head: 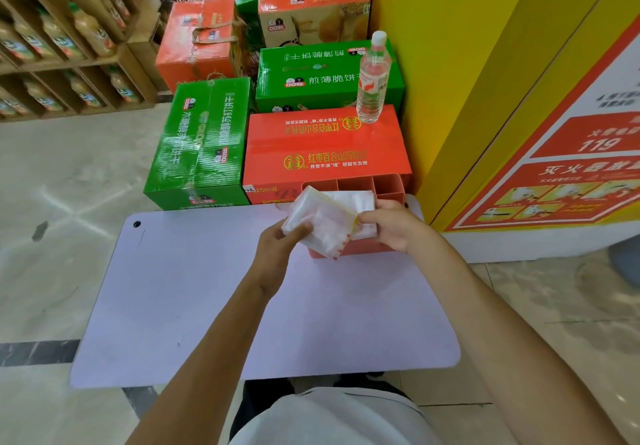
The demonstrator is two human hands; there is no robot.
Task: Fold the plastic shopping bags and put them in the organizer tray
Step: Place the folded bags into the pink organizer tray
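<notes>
A folded translucent white plastic bag with yellow and red print is held just above the near edge of the orange organizer tray, which stands at the far right of the pale lilac table. My left hand grips the bag's left end with thumb on top. My right hand pinches its right end over the tray. Another folded white bag lies in a tray compartment behind it. The tray's near wall is mostly hidden by bag and hands.
Red and green cartons are stacked on the floor just beyond the table, with a clear water bottle on top. A yellow wall stands to the right. Wooden shelves of drink bottles fill the far left.
</notes>
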